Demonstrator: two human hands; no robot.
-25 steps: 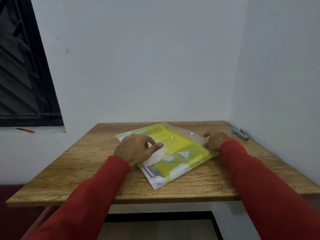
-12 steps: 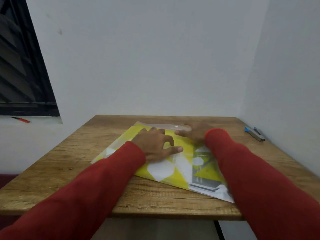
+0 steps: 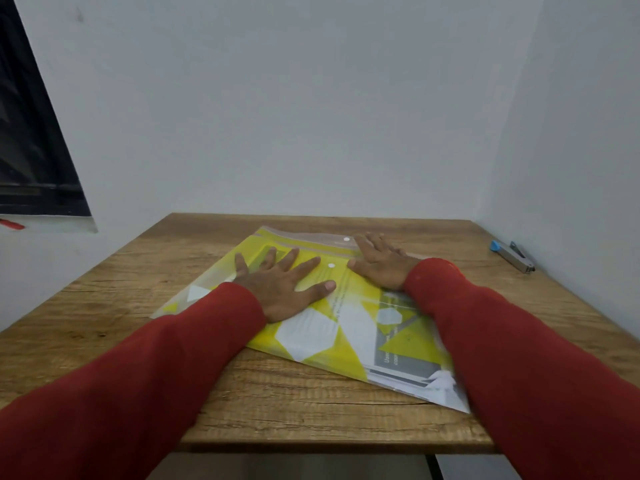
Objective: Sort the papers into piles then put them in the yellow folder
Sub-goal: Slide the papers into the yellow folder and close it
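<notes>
The yellow folder (image 3: 304,306) lies flat on the wooden table (image 3: 114,306), angled so that its flap edge points toward the far wall and one corner reaches the near right. Through the translucent plastic the papers (image 3: 398,351) show as printed sheets already inside. A second ago the folder was skewed the other way, with the left hand (image 3: 284,285) resting on its left part and the right hand (image 3: 379,268) at its right edge; since then it has been swung round and both hands have come onto its far half. Now both hands lie palm down with fingers spread and straight, pressing the folder and gripping nothing. The right hand sits by the flap, near the white snap button (image 3: 331,265). This suggests sorting and filling are done, and only closing the flap remains. A stapler (image 3: 512,255) lies well apart at the far right, and a red pen (image 3: 12,224) rests on the window sill at left.
</notes>
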